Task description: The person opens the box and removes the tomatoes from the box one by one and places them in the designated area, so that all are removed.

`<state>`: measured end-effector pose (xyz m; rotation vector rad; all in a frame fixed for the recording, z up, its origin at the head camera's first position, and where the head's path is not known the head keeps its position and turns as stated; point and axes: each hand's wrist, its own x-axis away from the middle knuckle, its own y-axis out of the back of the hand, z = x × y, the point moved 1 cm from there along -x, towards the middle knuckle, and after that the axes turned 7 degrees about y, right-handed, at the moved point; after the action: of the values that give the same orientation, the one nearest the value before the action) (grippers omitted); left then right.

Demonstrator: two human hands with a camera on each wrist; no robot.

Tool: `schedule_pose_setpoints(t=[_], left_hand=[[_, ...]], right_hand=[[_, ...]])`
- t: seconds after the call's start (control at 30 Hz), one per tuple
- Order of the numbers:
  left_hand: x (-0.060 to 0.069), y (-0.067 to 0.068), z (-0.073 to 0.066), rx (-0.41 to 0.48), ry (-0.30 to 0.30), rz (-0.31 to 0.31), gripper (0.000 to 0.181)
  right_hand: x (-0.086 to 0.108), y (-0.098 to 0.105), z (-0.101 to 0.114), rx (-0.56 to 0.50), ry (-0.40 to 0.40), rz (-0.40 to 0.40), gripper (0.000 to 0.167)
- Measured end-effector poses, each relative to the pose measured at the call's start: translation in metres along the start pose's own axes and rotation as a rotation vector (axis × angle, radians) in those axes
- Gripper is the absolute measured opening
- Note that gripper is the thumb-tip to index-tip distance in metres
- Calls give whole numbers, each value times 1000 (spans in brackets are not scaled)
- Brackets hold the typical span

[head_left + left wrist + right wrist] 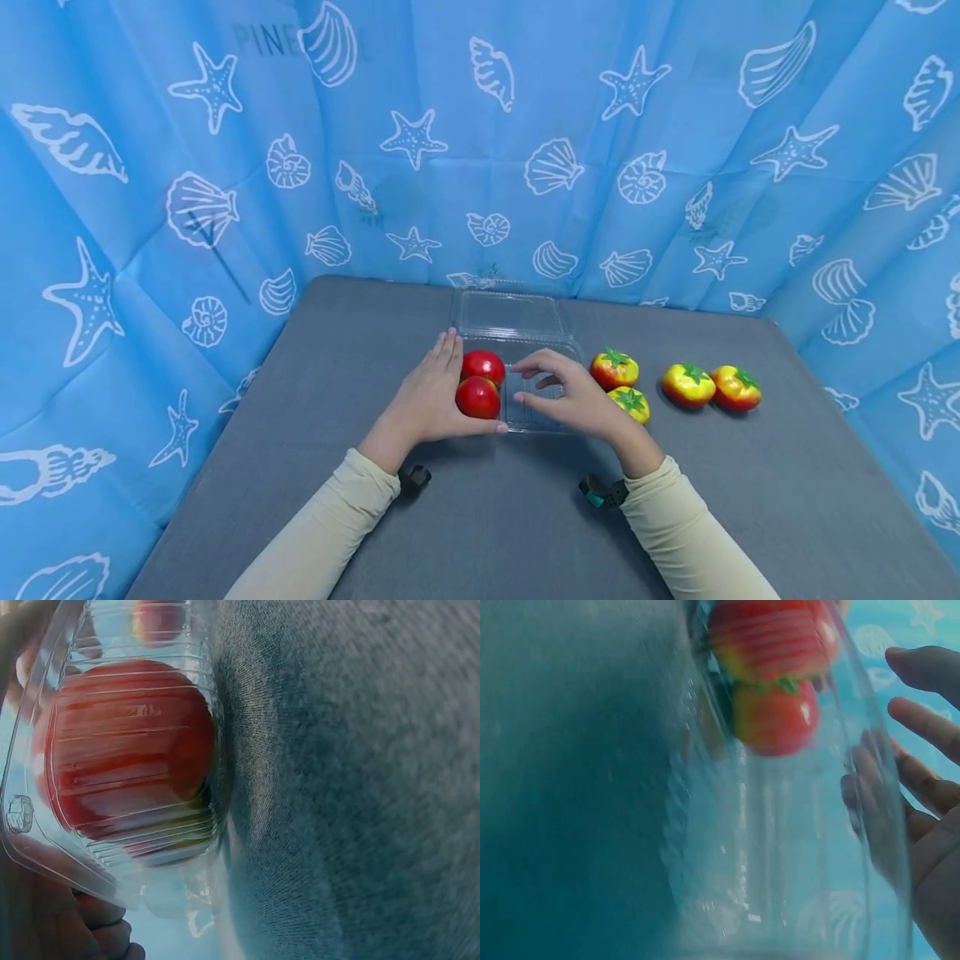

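A clear hinged plastic box (543,412) lies on the table with its lid (510,315) folded back. Two glossy tomatoes, a farther red one (483,365) and a nearer one (477,398), sit in its left part. My left hand (426,396) rests along the box's left side, fingers straight, thumb stretched along the front edge. Over the right part is my right hand (577,396), its fingers loosely bent around nothing. The right wrist view shows those fingers apart beside the box wall, with a green-leaved tomato (776,720) inside. Through ribbed plastic, the left wrist view shows a tomato (135,750).
Right of the box are two yellow-and-red tomatoes with green leaves, one farther (614,368) and one nearer (630,404) beside my right hand. Another pair, a left one (687,385) and a right one (736,388), lies farther right. A blue shell-print curtain (420,192) hangs behind the grey table (495,533).
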<state>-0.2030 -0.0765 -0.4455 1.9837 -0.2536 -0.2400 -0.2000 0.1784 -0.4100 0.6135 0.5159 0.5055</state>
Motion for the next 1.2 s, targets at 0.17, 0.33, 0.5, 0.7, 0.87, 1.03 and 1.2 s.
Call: schedule_pose_setpoints(t=[0.17,0.33,0.5,0.7,0.87,1.03,1.2], left_hand=[[0,3,2,-14,3,8,138],[1,4,5,-35,4,32,139],[2,4,5,-30,-4,26,138],[2,3,6,-31,-19,25,137],[2,2,5,-31,-24,19,136],[3,2,5,-25,-21,26,137],[3,3,6,-21,-18,31,137]], right_hand=[[-9,-11,2,-4,28,65,50],[-16,-18,6,-9,21,97,52],[-22,-25,8,3,7,117,53],[-24,-30,7,11,-6,129,56],[-24,-32,6,12,1,133,56],[-25,-33,5,10,-4,129,56],[-25,-33,6,-3,-10,128,54]])
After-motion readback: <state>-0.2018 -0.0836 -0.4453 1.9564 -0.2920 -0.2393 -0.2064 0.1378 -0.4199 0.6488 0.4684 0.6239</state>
